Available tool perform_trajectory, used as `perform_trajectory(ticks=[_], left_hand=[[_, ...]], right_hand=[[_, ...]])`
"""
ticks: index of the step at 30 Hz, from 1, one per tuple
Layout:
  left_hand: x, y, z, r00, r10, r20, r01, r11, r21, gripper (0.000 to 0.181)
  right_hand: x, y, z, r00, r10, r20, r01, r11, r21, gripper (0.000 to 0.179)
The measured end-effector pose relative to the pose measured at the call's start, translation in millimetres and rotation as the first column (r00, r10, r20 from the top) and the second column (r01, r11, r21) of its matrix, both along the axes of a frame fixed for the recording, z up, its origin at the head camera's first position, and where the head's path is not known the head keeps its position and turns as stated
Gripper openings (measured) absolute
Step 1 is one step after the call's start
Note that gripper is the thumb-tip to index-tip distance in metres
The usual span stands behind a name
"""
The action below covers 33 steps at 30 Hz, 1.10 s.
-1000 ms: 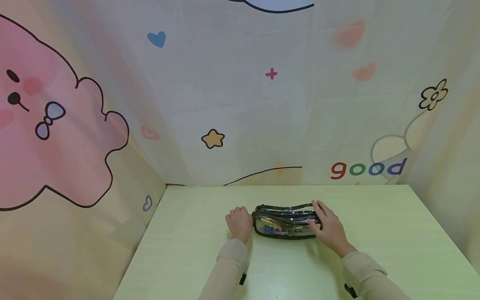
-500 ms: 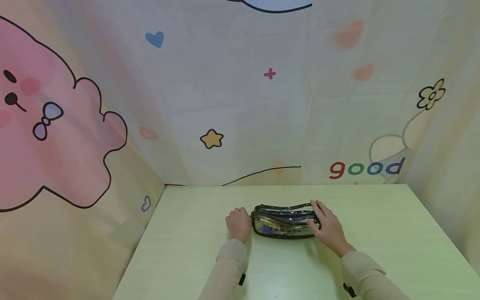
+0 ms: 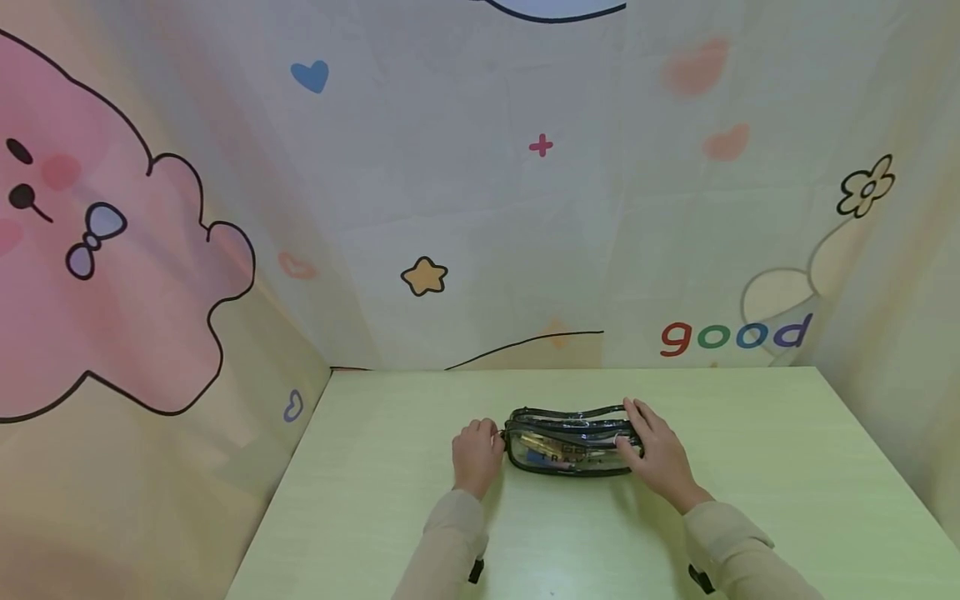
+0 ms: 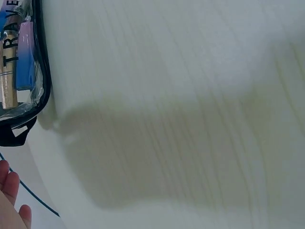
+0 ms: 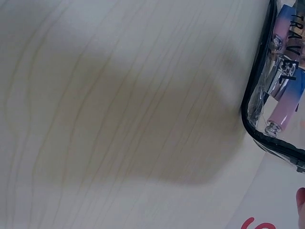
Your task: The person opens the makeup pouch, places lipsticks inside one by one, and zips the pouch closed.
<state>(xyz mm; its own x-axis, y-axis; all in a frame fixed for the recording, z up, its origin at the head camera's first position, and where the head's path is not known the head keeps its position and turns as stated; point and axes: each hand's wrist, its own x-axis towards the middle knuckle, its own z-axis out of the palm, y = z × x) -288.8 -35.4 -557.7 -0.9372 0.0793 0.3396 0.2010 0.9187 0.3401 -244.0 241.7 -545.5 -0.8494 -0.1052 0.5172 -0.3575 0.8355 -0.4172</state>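
A clear pouch (image 3: pixel 570 450) with black piping and the word TRAVEL lies on the table, lettered side toward me. Through its plastic show a gold tube (image 4: pixel 8 76) and tubes (image 5: pixel 288 102) fading from pink to blue. At the pouch's left end my left hand (image 3: pixel 477 458) has curled fingers, with thumb and forefinger right at a small dark piece there; I cannot tell whether this is the zipper pull or the end tab. My right hand (image 3: pixel 662 457) grips the right end, thumb on the front and fingers over the back edge.
The pale wood-grain table (image 3: pixel 375 517) meets a printed cloth backdrop (image 3: pixel 480 183) behind the pouch. Cloth also hangs along the left and right sides. Dark straps (image 3: pixel 476 571) show below the sleeves.
My left hand has turned a little, its forearm shifting slightly left and down and its fingertips showing more at the pouch's end. The right hand and the pouch stay in place.
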Motion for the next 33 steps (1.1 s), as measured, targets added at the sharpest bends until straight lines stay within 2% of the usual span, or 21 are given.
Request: perform_trajectory(ticks=[6, 15, 26, 33], left_hand=[[1.6, -1.2, -2.8, 1.0, -0.02, -0.017, 0.021, 0.997, 0.073, 0.011], [3.5, 0.4, -4.6, 0.999, 0.039, -0.035, -0.039, 0.999, 0.005, 0.012], [3.9, 4.5, -5.6, 0.996, 0.09, 0.018, -0.089, 0.995, -0.032, 0.011], [2.8, 0.0, -5.4, 0.999, 0.041, 0.002, -0.041, 0.999, -0.015, 0.015]], right_hand=[[-0.1, 1.3, -1.4, 1.0, 0.001, -0.006, -0.001, 1.0, -0.007, 0.06], [1.1, 0.5, -2.3, 1.0, 0.004, -0.002, -0.005, 1.0, -0.02, 0.06], [1.8, 0.8, 0.8, 1.0, 0.006, 0.01, -0.006, 1.0, -0.02, 0.06], [4.3, 4.0, 3.6, 0.998, 0.012, 0.069, -0.01, 1.0, -0.023, 0.059]])
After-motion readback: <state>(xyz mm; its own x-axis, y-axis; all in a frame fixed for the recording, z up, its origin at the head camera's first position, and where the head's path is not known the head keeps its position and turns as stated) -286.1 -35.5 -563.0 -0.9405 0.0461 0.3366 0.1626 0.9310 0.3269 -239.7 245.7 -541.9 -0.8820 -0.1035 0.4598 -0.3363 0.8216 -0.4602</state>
